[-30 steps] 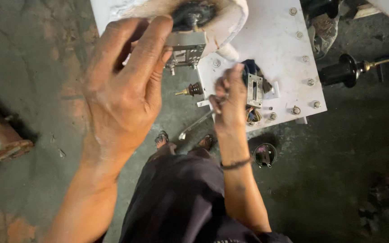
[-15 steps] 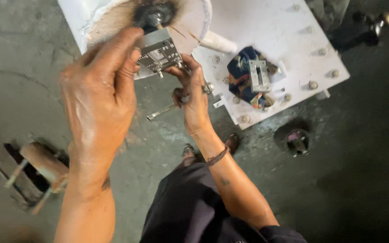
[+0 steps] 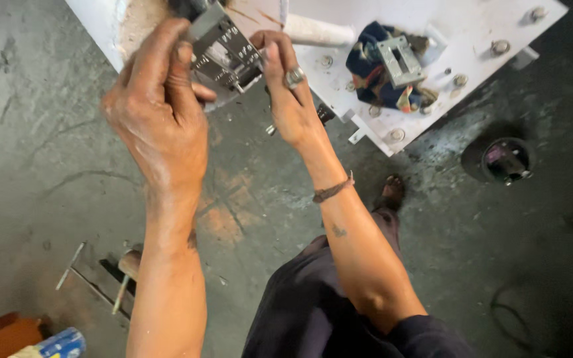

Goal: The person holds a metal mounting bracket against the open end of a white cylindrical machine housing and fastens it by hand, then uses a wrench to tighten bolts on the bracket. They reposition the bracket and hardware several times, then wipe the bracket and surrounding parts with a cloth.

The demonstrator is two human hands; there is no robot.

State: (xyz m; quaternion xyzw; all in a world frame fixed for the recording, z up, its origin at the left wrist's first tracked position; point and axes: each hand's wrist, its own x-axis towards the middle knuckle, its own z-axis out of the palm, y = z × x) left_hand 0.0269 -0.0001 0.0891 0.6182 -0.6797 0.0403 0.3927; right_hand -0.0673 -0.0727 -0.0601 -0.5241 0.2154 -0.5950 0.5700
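Metal bracket assembly (image 3: 225, 50) sits at upper centre of the frame, gripped by the left hand (image 3: 157, 109) from the left, right hand (image 3: 290, 96) pinching its right edge.

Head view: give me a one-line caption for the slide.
Left hand grips a grey metal bracket while the ringed right hand works at its edge, above a white bolted plate.

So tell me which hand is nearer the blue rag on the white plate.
Right. The right hand is beside the blue rag, just off the white plate; the left hand is farther away, gripping the metal part.
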